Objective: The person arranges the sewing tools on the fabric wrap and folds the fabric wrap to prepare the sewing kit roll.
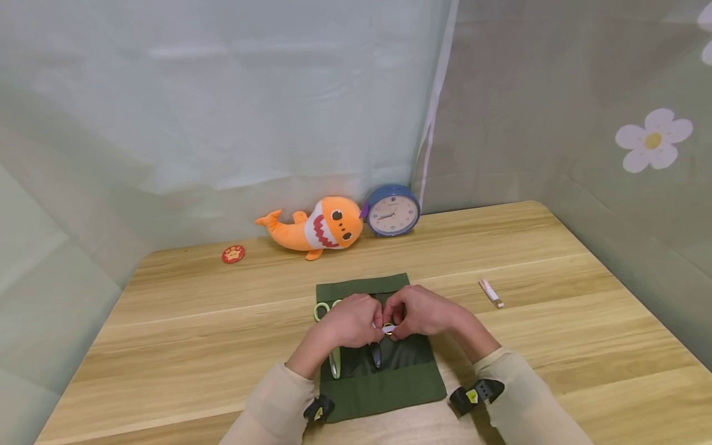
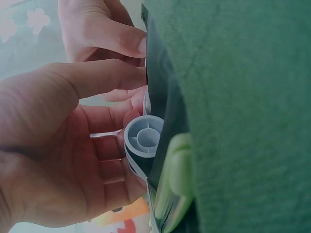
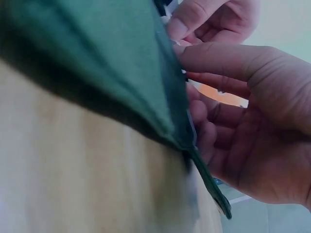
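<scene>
The white item (image 1: 389,329) is located over the middle of the green pouch (image 1: 384,390). Left hand (image 1: 353,320) and right hand (image 1: 421,311): thumb and fingertips brought together, each pinching one end of the item. Scissors (image 1: 335,364) lie along the pouch's left side. Beyond: plush (image 1: 313,232), clock (image 1: 394,213).

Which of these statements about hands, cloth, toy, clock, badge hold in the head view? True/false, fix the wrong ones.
1. The left hand and right hand are over the green cloth. True.
2. The orange toy is right of the clock. False: it is left of it.
3. A small white item shows between the hands. True.
4. The red badge lies on the cloth. False: it lies on the bare table.
</scene>
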A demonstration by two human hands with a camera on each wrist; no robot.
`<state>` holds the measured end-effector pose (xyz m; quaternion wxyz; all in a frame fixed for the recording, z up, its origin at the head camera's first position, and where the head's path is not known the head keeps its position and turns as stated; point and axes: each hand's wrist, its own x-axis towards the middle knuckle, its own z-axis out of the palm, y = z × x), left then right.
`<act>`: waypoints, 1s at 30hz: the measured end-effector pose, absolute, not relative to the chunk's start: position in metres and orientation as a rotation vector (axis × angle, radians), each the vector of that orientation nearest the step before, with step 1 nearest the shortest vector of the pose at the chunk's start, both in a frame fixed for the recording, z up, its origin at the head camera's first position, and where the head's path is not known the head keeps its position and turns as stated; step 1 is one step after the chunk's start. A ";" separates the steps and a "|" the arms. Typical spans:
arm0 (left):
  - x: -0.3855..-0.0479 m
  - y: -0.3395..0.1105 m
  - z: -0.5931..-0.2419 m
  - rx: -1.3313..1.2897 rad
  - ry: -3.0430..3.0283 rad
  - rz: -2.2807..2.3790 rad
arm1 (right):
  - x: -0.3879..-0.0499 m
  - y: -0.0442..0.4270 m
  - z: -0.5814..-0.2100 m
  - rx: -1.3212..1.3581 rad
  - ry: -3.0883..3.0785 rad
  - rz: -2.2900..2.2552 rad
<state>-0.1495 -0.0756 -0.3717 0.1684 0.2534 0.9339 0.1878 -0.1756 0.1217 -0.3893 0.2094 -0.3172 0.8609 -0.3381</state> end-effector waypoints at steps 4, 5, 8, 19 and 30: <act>-0.149 -0.075 -0.370 0.699 2.655 0.529 | -0.178 0.132 -0.382 -0.836 2.403 -1.013; -0.148 -0.074 -0.370 0.696 2.658 0.526 | -0.178 0.136 -0.380 -0.820 2.419 -1.045; -0.147 -0.073 -0.370 0.696 2.674 0.511 | -0.182 0.155 -0.373 -0.736 2.517 -1.143; -0.147 -0.071 -0.352 0.712 2.758 0.409 | -0.177 0.249 -0.364 -0.127 2.909 -0.961; -0.155 -0.051 -0.344 0.814 2.729 0.385 | -0.166 0.277 -0.369 -0.026 2.818 -0.738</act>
